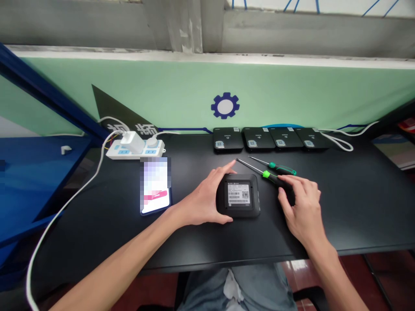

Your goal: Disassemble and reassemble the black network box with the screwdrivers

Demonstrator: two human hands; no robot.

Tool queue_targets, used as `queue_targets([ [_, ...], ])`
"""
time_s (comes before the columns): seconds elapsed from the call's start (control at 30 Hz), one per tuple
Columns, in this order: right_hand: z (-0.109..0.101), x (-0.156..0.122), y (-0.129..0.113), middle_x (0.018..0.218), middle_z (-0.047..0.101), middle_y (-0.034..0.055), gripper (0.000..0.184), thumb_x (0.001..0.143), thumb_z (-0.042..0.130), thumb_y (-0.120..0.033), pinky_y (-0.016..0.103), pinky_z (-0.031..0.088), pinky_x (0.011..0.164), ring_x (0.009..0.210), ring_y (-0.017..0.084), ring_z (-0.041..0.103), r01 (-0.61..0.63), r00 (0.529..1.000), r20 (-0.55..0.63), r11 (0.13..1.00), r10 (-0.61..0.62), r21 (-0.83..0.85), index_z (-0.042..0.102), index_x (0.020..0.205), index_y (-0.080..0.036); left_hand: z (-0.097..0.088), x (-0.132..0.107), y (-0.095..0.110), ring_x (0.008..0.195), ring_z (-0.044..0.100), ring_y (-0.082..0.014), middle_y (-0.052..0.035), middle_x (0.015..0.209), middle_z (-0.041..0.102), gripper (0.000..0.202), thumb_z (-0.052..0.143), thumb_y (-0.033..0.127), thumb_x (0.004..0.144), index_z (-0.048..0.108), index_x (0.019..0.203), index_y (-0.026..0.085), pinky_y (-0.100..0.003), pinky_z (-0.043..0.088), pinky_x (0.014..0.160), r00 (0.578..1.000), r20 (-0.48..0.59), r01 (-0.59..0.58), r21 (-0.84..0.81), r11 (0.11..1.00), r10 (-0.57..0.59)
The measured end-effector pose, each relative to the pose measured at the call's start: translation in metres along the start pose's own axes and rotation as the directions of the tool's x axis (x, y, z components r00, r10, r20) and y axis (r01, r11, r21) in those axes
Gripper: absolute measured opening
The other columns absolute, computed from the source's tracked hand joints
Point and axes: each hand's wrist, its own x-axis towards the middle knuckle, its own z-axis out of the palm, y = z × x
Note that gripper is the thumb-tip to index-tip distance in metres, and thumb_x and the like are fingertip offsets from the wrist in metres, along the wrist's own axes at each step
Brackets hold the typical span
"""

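Note:
A square black electronic box [239,196] lies on the dark desk with its label, barcodes and QR code facing up. My left hand [207,196] grips it from the left, thumb at the near edge and fingers at the far edge. To the right, my right hand [303,205] is closed around the black handle of a screwdriver [266,174] with a bright green collar. That screwdriver rests low over the desk, its shaft pointing away to the left. Just behind it lies a smaller screwdriver [282,168] with a green-and-black handle, touched by neither hand.
Several similar black boxes [228,139] stand in a row along the back wall. A white power strip [136,149] with a plugged-in charger sits at the back left, its cable running down the left side. A lit phone [155,185] lies left of my left hand.

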Motion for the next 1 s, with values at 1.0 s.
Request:
queue_targets([
  [1.0, 0.0013, -0.0004, 0.0010, 0.132, 0.076, 0.0146, 0.028, 0.117, 0.060, -0.035, 0.050, 0.050, 0.100, 0.119, 0.035, 0.068, -0.040, 0.999, 0.015, 0.999, 0.040, 0.025, 0.068, 0.142, -0.026, 0.0056, -0.0012, -0.0089, 0.151, 0.053, -0.0419, -0.0103, 0.160, 0.044, 0.162, 0.111, 0.033, 0.070, 0.002, 0.188, 0.056, -0.078, 0.046, 0.131, 0.998, -0.052, 0.039, -0.081, 0.996, -0.043],
])
